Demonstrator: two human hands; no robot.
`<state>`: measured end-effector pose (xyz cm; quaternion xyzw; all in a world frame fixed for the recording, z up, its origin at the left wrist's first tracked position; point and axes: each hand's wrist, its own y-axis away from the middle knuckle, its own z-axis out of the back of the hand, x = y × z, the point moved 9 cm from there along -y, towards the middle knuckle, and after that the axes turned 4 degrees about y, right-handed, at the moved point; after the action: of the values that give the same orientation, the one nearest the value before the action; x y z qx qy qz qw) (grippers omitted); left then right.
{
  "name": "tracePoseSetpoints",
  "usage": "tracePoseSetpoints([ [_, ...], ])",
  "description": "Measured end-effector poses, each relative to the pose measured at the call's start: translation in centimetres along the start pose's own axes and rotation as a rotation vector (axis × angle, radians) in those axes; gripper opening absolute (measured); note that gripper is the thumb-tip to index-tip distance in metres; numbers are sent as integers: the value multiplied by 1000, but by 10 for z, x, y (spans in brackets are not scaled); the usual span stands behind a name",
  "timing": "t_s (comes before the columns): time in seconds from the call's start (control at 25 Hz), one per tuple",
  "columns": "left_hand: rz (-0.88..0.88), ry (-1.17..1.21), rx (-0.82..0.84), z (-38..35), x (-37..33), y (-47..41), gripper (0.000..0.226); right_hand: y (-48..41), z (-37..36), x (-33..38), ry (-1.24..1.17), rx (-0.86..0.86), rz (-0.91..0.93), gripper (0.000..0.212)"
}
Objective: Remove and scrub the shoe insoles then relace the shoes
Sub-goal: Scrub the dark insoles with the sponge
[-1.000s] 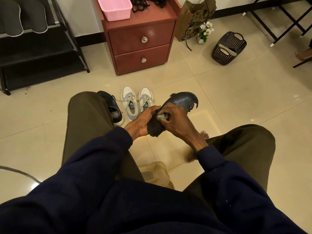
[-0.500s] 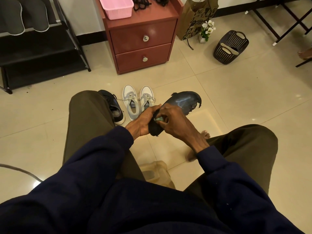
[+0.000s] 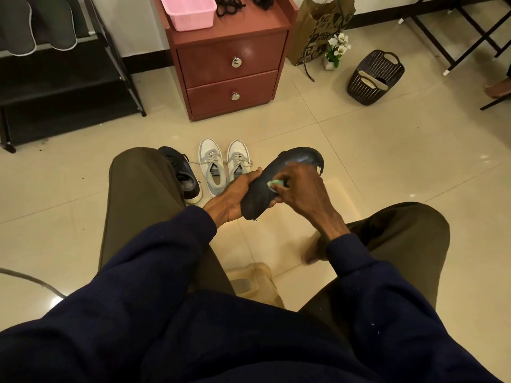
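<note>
Floor tiles (image 3: 359, 150) carry a dark basket (image 3: 387, 64) holding pale insoles (image 3: 369, 78). The left grip (image 3: 229, 197) clamps a dark insole (image 3: 255, 199); the right grip (image 3: 301, 189) pinches a green sponge (image 3: 275, 183) against it.

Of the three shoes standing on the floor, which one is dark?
The leftmost shoe, navy with a white sole, partly hidden by the left knee. The middle shoe and rightmost shoe are pale grey and white.
</note>
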<state>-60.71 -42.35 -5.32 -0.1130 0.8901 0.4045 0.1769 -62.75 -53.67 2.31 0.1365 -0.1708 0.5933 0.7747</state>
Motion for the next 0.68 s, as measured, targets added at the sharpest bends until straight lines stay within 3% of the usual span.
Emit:
tracePoseSetpoints([
  [0.12,12,-6,30,-5,0,3,50,0,18,-31,60,-112,-92,10],
  [0.28,-30,-15,-33,5,-3,-3,39,7,-12,18,-72,115,116,3],
  [0.36,-33,-34,-53,6,-2,-4,38,3,-6,14,72,62,116,5],
  [0.44,-30,-27,-48,4,-2,-1,42,-3,13,-13,182,-56,1,17],
  [0.52,-31,-31,-36,3,-3,0,47,-1,21,-27,136,-107,-53,22],
  [0.68,-42,1,-48,4,-4,-2,40,6,-2,7,-42,41,81,4],
])
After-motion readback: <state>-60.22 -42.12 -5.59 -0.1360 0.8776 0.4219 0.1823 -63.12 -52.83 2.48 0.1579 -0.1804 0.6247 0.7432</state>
